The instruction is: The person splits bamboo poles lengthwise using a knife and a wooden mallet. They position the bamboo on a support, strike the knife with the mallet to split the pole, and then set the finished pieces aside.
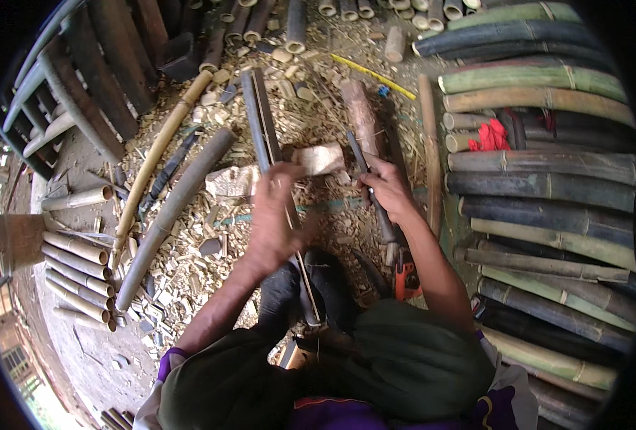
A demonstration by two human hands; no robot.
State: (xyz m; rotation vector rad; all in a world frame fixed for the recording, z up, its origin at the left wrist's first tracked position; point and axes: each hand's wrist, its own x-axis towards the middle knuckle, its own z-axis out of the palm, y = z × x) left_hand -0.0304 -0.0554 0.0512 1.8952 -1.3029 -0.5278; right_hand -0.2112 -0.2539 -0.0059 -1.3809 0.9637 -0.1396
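A dark bamboo pole (252, 107) with a long split along it lies lengthwise in front of me, its near end between my feet. My left hand (275, 215) is over the pole's middle, smeared by motion; whether it grips the pole does not show. My right hand (388, 188) is closed around a long-handled knife (357, 147), its dark blade pointing up and away, its handle running back beside my forearm. Under the pole lies a pale, hacked wood block (321, 159). My dark shoes (281, 294) flank the pole's near end.
Wood chips (182, 287) cover the ground. Bamboo poles (540, 183) are stacked at the right, with a red cloth (491, 136) on them. An orange-handled tool (404, 279) lies by my right knee. More poles (175, 215) and short bamboo pieces (82, 276) lie at the left.
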